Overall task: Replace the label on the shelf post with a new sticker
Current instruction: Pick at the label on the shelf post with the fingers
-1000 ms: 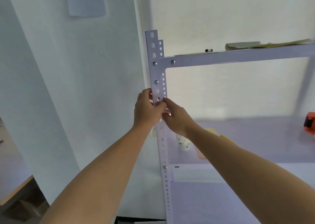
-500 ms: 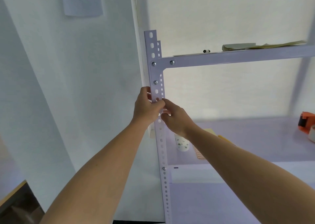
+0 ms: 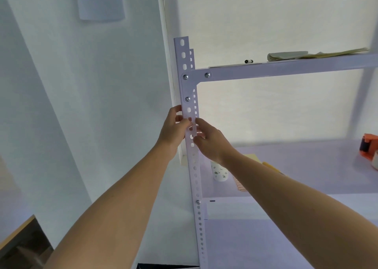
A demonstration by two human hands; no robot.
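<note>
White wall behind a perforated shelf post [image 3: 185,88] of a metal rack.
Left hand [image 3: 173,130] and right hand [image 3: 208,141] pinch the post's face from either side (label itself indiscernible); grasp contents cannot be told.

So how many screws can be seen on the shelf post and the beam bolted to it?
4. One at the post-beam corner, one further right on the beam, one below the corner, one low on the post. The hands may hide more.
</note>
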